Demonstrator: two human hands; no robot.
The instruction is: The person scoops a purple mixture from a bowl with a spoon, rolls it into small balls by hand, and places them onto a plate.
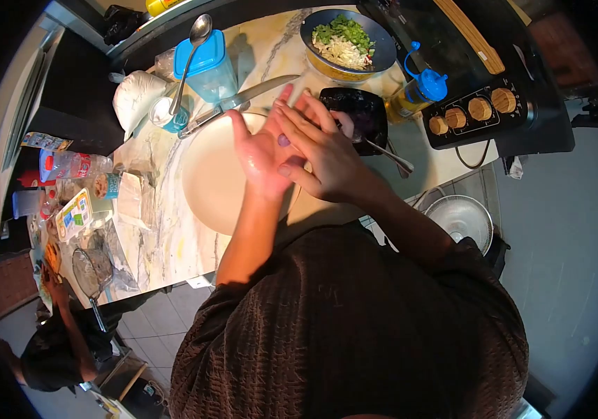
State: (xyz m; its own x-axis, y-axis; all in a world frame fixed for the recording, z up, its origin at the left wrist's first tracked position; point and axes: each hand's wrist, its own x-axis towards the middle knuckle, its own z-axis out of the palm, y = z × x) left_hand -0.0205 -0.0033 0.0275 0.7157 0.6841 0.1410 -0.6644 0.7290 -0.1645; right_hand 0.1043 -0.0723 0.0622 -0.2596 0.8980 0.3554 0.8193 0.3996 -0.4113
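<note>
My left hand (260, 153) is held palm up over a large round cream plate (205, 188), with its thumb spread and its palm shiny. On that palm lies a small purple ball (283, 140), its material hard to tell. My right hand (323, 157) reaches across the left one, fingers stretched out and lying against the left fingers, partly hiding them. Just beyond the right hand is a black dish (369, 115) with dark contents and a spoon (391, 158) resting in it. A long knife (257, 91) lies behind the plate.
At the back stand a pan (307, 35) of chopped greens and white pieces, a blue-lidded container (212, 77) and an oil bottle (421, 91). A black stove (480, 115) is on the right. Packages and a strainer (91, 274) crowd the left; another person's arm (68, 314) shows there.
</note>
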